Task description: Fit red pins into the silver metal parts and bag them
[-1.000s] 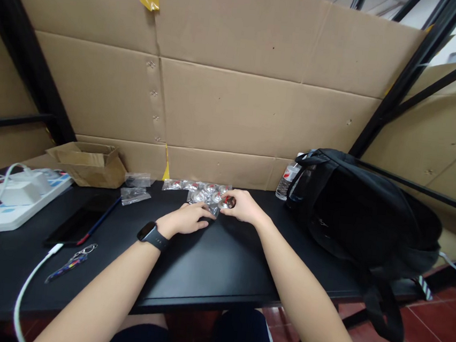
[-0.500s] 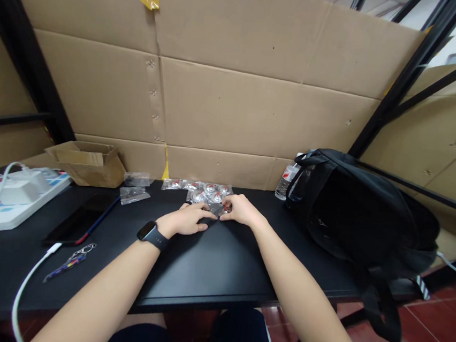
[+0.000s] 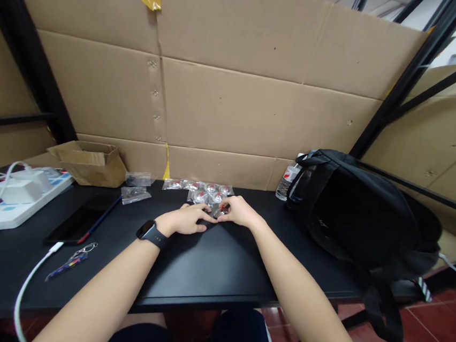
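My right hand [image 3: 241, 211] pinches a small clear packet [image 3: 221, 212] with something silvery and red in it, low over the desk. Much of that packet is hidden behind the fingers. My left hand [image 3: 188, 220], with a dark watch on its wrist, lies palm down just to the left. Its index finger reaches to the packet's near edge, and its thumb is held apart. Just behind both hands, several similar clear packets [image 3: 200, 196] with round silvery and red contents lie in rows.
Flat clear bags [image 3: 135, 195] lie left of the packets, before a small open cardboard box [image 3: 102, 175]. Farther left are a phone [image 3: 82, 220], a keyring [image 3: 69, 264] and a power strip [image 3: 20, 215]. A water bottle [image 3: 286, 183] and black backpack [image 3: 362, 221] stand right.
My right hand has shifted slightly left with the packet, closing in on my left index fingertip. The left hand stays almost where it was.
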The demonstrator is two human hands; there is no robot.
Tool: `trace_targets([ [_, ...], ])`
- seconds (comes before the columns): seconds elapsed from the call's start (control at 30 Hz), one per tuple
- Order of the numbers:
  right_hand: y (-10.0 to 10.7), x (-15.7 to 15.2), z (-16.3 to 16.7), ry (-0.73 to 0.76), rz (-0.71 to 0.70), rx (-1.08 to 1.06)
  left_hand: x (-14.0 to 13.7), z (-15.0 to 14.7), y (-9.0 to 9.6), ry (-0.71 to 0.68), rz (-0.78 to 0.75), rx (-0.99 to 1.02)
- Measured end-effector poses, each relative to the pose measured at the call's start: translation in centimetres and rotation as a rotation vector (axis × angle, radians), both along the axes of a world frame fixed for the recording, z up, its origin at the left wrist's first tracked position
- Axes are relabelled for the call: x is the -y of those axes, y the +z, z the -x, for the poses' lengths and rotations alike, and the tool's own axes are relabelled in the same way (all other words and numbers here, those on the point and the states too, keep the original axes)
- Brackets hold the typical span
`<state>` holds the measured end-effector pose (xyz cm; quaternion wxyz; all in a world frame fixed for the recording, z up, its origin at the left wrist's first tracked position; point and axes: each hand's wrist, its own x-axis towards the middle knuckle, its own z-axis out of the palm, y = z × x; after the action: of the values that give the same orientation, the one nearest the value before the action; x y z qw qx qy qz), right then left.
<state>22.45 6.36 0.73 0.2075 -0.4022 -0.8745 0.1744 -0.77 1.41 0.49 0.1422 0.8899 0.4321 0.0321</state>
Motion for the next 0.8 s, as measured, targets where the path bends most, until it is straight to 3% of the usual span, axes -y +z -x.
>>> trace_targets([
  [0.27, -0.4, -0.2, -0.3, 0.103, 0.211, -0.078, 0.1, 0.1, 0.2, -0.006, 0.01, 0.018],
  [0.37, -0.5, -0.3, 0.1, 0.084, 0.092, -0.055, 0.1, 0.0, 0.1, -0.005, 0.001, 0.008],
  [0.53, -0.6, -0.1, 0.6, -0.107, -0.194, 0.06, 0.8, -0.5, 0.4, 0.042, -0.046, -0.053],
  [0.8, -1.6, -0.3, 1.9, -0.228, -0.312, 0.144, 1.5, -0.6, 1.0, 0.044, -0.028, -0.088],
])
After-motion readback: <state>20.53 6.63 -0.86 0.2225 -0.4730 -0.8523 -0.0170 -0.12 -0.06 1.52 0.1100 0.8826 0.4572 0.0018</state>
